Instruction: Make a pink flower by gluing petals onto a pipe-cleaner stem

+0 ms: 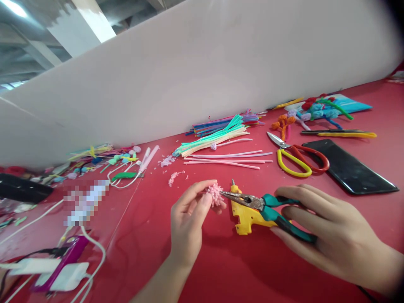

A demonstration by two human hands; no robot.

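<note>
Between the thumb and fingers of my left hand [191, 219] is a small pink fuzzy ball [215, 195] with short spiky tufts. My right hand [334, 235] is wrapped round the green and black handles of long-nose pliers [261, 204]. The pliers' tips meet the right side of the pink ball; whether they grip a strand there is too small to tell. Behind and below the pliers, a yellow glue gun [244, 221] lies on the red table, partly covered by them.
Pink pipe cleaners [233, 161] and green and cream bundles [214, 136] lie beyond my hands. Red-and-yellow scissors [293, 158] and a black phone [350, 166] are at right. A purple power strip [63, 265] with white cables sits at left. A pale wall [202, 71] stands behind.
</note>
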